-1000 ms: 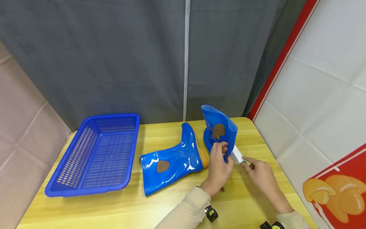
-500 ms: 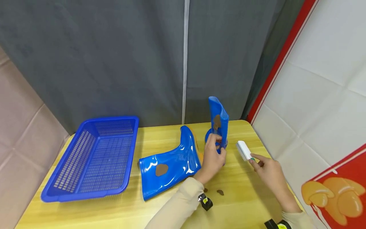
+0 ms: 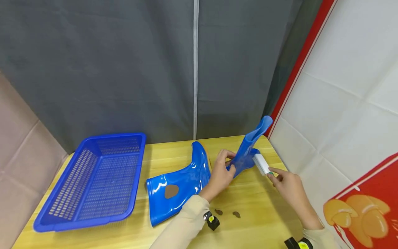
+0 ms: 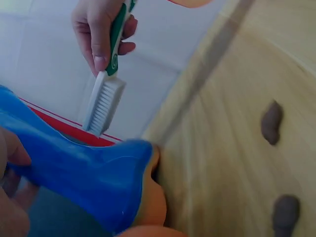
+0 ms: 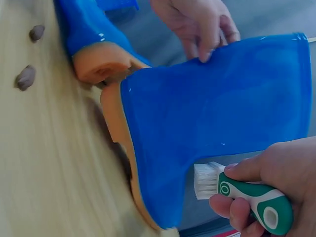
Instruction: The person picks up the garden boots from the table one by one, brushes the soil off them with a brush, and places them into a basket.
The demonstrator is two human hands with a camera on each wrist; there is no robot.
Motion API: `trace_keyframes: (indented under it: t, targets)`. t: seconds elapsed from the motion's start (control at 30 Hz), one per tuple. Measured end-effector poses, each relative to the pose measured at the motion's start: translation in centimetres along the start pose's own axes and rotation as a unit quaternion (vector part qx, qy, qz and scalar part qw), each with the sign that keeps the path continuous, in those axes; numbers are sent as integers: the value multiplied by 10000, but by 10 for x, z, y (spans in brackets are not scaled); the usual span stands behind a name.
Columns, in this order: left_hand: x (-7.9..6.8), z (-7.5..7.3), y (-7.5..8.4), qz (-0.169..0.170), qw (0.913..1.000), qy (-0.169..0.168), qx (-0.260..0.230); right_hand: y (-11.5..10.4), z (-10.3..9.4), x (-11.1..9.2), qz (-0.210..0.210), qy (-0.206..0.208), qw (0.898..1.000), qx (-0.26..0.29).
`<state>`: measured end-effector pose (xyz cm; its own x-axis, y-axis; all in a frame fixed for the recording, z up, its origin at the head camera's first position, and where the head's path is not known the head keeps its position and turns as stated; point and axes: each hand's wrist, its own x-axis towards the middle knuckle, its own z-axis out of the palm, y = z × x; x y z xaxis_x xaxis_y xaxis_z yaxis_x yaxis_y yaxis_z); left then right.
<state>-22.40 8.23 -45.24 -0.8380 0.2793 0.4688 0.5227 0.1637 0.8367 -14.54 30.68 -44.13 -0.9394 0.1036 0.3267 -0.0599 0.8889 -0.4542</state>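
Note:
A blue rain boot (image 3: 245, 157) with an orange sole (image 5: 116, 116) stands tilted on the right side of the table, its open top leaning right. My left hand (image 3: 220, 174) grips its shaft from the left. In my right hand (image 3: 289, 186) is a scrub brush (image 3: 262, 164) with white bristles and a green-and-white handle (image 5: 256, 197), held by fingers and thumb. The bristles are close to the boot's front; whether they touch it I cannot tell. A second blue boot (image 3: 186, 183) lies on its side to the left, with a brown patch (image 3: 171, 191) on its shaft.
Two brown lumps (image 3: 218, 211) lie on the wooden table (image 3: 248, 228) in front of the boots. To the left stands a blue plastic basket (image 3: 136, 186) with perforated walls. A grey curtain (image 3: 140, 69) hangs behind, and a white wall panel (image 3: 339, 103) borders the right.
The held boot has turned, its top swinging to the right and its brown patch out of sight. The brush came away from the boot and is now close to it again.

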Motion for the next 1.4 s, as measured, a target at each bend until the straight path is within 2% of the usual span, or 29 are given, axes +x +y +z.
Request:
trace_keyframes:
  t: [0.13, 0.23, 0.37, 0.53, 0.67, 0.73, 0.83, 0.9, 1.0, 1.1, 1.17, 1.27, 1.4]
  targets:
    - [-6, -3, -10, -750, 9952, 378, 510, 3, 4, 0, 137, -215, 9997, -7]
    - [-6, -5, -10, -1000, 9900, 260, 961, 5, 7, 0, 254, -355, 9990, -73]
    - [-3, -4, -6, -953, 9862, 14, 1357, 7, 8, 0, 308, -390, 9987, -70]
    - [-3, 1, -4, -496, 9849, 190, 1645, 11, 6, 1, 289, -322, 9990, -77]
    - [-4, 0, -7, -59, 9891, 233, 1455, 14, 0, 0, 323, -295, 9989, -146]
    - [-4, -3, -10, 1, 9929, 171, 1176, 14, -4, 1, 297, -245, 9991, -154]
    - [0, -11, -14, -51, 9975, 15, 711, 12, -6, 3, 243, -104, 9995, -168]
    - [2, -18, -18, -247, 9983, -118, 522, 8, -3, 1, 214, -104, 9997, -113]
    - [1, -27, -25, -729, 9946, -250, 702, 1, 7, -5, 233, -420, 9988, 20]
    - [1, -31, -27, -1209, 9854, -284, 1167, -5, 19, -14, 301, -670, 9973, 81]
    - [4, -30, -25, -1300, 9814, -213, 1395, -8, 24, -17, 321, -571, 9978, 33]
    - [11, -24, -18, -1262, 9771, 7, 1711, -9, 27, -18, 293, -235, 9993, 31]
    - [11, -15, -9, -1356, 9767, 322, 1633, -7, 25, -18, 191, 15, 9997, 163]
